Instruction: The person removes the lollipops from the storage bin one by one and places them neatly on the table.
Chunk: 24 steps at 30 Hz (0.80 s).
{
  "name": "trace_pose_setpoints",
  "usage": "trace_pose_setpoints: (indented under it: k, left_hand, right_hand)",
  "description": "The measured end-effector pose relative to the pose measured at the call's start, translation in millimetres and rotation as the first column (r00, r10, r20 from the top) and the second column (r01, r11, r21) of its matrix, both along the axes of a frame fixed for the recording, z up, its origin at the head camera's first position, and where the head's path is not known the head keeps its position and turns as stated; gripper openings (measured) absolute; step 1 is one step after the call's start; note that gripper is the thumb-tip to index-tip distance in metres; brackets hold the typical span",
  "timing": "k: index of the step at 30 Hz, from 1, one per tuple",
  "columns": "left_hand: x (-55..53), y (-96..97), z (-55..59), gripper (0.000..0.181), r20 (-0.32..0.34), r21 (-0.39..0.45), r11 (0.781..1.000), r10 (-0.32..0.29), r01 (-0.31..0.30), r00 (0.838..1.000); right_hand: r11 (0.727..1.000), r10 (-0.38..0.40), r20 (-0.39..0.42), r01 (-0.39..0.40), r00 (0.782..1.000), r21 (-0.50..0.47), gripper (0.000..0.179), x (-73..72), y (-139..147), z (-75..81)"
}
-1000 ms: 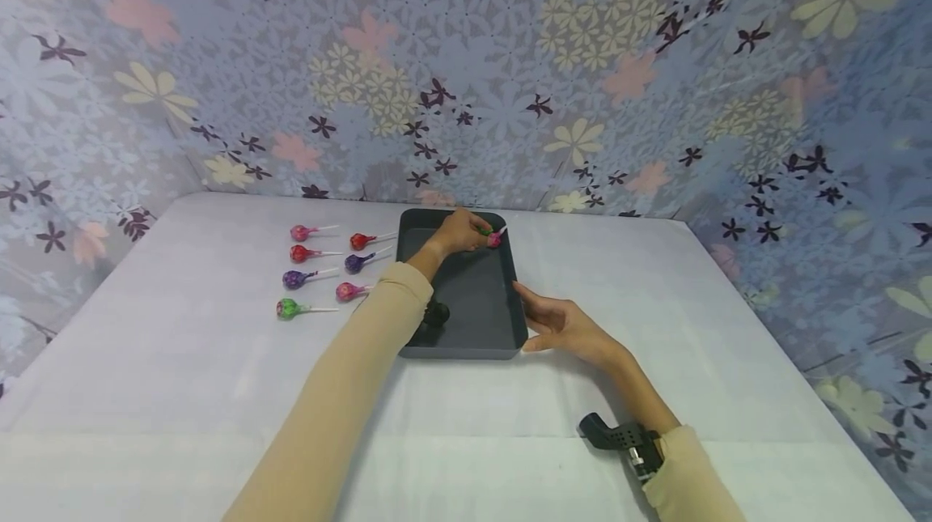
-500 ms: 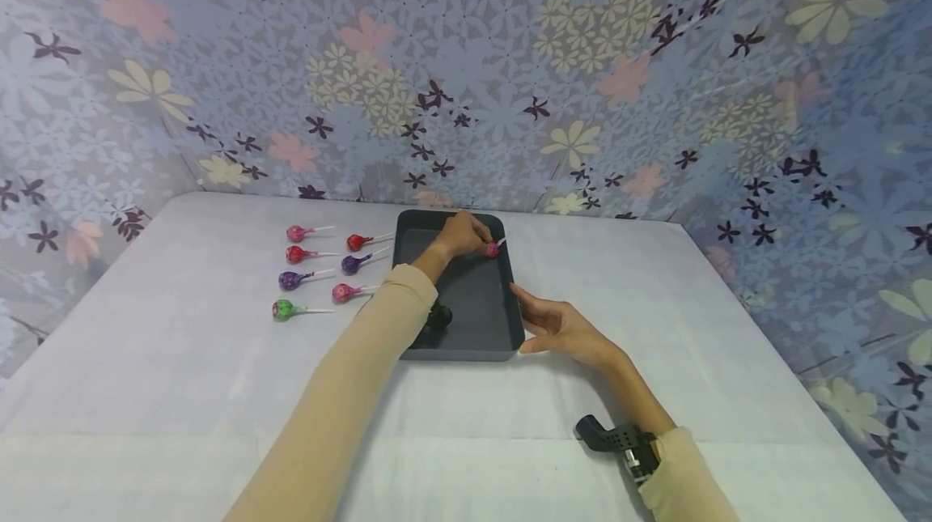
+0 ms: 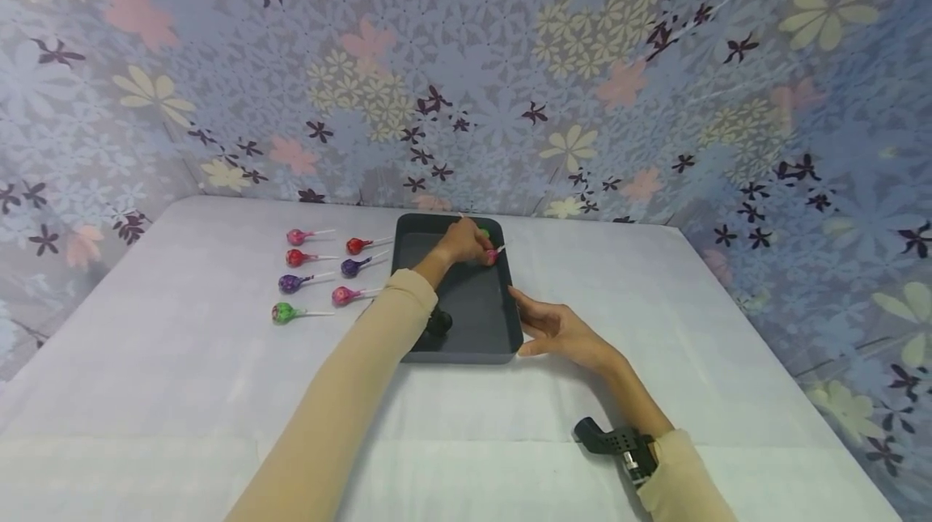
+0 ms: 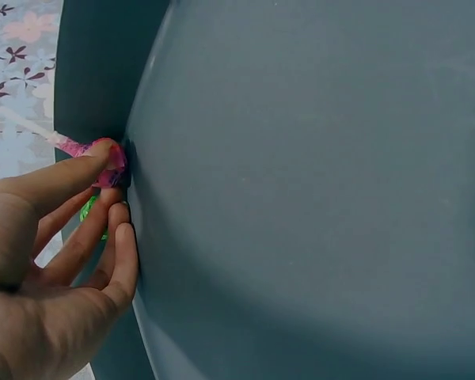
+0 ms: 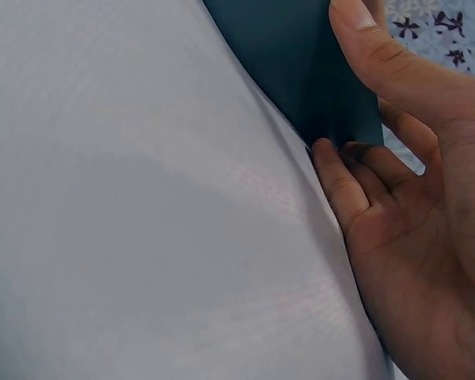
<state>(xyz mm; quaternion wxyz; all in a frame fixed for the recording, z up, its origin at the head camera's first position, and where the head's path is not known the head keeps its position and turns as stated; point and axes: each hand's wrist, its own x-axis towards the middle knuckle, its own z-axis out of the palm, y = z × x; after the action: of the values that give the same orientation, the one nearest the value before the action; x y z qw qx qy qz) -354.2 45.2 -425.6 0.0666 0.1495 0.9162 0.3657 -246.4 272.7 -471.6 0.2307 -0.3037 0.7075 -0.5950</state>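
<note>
My left hand (image 3: 460,243) reaches into the dark grey baking tray (image 3: 473,316) at its far right corner. Between thumb and fingers it pinches a pink lollipop (image 4: 115,165) by the wrapped head, against the right wall, with the white stick tilted up over the rim. Just beyond those fingers shows a green lollipop (image 3: 485,232), mostly hidden by the hand. Outside the tray's right wall, my right hand (image 3: 562,329) rests its extended fingertips against the side, with the thumb apart near the front corner.
Left of the tray, several wrapped lollipops lie in two columns on the white cloth, among them a green one (image 3: 284,312), a purple one (image 3: 290,284) and a red one (image 3: 294,257). A flowered curtain (image 3: 466,85) stands behind the table.
The left hand has brought the pink lollipop slightly nearer along the tray's right wall, and the green lollipop shows behind it. The right hand stays against the tray's side.
</note>
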Motion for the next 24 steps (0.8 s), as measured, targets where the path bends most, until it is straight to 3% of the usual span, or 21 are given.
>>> trace_pose_setpoints:
  k: [7,13,17,20,24]
  left_hand:
    - [-0.3,-1.2,2.8,0.027,0.026,-0.023,1.000,0.017,-0.016,1.000]
    - [1.8,-0.5,6.1,0.027,0.001,-0.032,0.999,-0.014,0.014,1.000]
    - [5.7,-3.2,8.8,0.027,0.000,0.057,0.998,-0.027,0.027,1.000]
    - [9.4,-7.3,11.9,0.028,0.029,0.178,0.984,-0.034,0.028,0.999]
    - [13.4,-13.7,15.2,0.030,0.059,0.268,0.963,-0.043,0.026,0.997]
  right_hand:
    - [1.000,-0.010,-0.013,0.010,1.000,0.028,0.091,-0.5,0,-0.1]
    - [0.999,-0.039,0.004,0.039,0.999,0.026,0.094,0.1,4,-2.4]
    - [1.000,-0.025,-0.003,0.025,1.000,0.018,0.095,0.2,5,-2.4]
    - [1.000,-0.016,-0.009,0.016,1.000,0.015,0.094,-0.3,4,-1.8]
    - [1.000,-0.014,-0.005,0.014,1.000,0.018,0.093,-1.3,2,-1.9]
